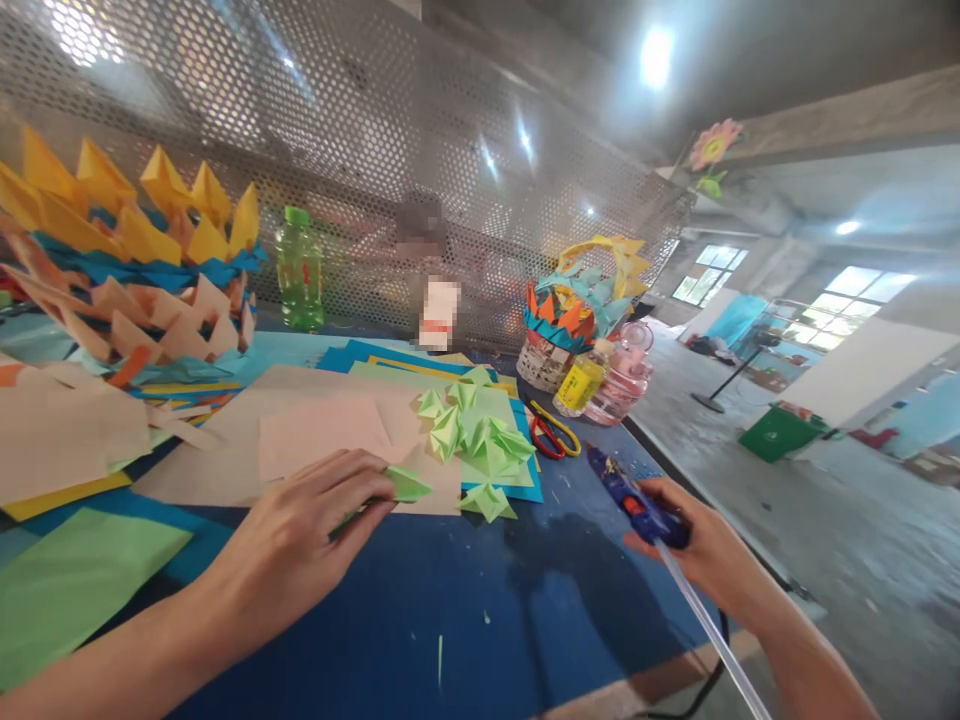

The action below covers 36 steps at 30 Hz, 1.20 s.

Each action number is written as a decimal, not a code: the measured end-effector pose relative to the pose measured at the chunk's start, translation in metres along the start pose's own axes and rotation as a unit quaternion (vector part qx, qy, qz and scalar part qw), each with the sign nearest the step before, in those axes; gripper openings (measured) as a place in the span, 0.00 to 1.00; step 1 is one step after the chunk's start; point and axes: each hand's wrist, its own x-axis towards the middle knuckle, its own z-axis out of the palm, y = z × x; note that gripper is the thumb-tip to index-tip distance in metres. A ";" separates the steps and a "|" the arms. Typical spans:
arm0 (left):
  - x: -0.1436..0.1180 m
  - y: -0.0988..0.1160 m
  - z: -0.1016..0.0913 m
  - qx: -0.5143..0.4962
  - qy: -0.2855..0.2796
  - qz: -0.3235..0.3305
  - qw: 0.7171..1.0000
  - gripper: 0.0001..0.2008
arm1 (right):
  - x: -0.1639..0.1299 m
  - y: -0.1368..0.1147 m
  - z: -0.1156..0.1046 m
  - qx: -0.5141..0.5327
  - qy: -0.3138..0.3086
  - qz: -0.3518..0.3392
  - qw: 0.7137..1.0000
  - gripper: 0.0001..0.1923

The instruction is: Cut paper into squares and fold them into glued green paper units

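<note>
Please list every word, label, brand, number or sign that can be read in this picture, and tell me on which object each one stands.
No text can be read.
Yellow bottle: label too blurred.
Green bottle: label print too small.
Glue gun in the right hand: no legible marking.
Folded green paper in the left hand: plain.

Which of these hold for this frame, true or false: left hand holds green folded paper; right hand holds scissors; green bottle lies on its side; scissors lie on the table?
1. The left hand holds a green folded paper piece. True.
2. The right hand holds scissors. False: it grips a blue glue gun.
3. The green bottle lies on its side. False: it stands upright by the perforated screen.
4. The scissors lie on the table. True.
</note>
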 end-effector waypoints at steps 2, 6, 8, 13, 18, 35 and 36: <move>0.000 0.000 0.001 -0.001 0.007 0.005 1.000 0.05 | 0.004 0.033 -0.009 -0.026 0.023 0.036 0.999 0.21; 0.001 0.002 0.002 -0.003 0.013 0.012 1.000 0.04 | 0.009 0.090 -0.020 -0.033 0.051 0.062 0.996 0.22; 0.002 0.003 0.001 -0.006 0.011 0.008 1.000 0.04 | 0.008 0.105 -0.023 -0.029 0.052 0.069 0.996 0.22; 0.001 0.001 0.002 -0.009 0.000 0.005 1.000 0.05 | 0.000 0.113 -0.030 0.012 0.009 0.085 0.996 0.24; -0.001 -0.003 0.003 -0.007 -0.007 0.014 1.000 0.04 | -0.002 0.129 -0.029 0.003 -0.015 0.086 0.996 0.25; 0.002 0.007 0.001 -0.020 -0.039 0.009 0.999 0.06 | -0.005 -0.095 0.081 -0.032 0.011 -0.060 0.998 0.14; 0.002 0.008 0.000 -0.022 -0.042 0.008 0.999 0.06 | 0.000 -0.099 0.085 -0.057 0.003 -0.043 0.997 0.15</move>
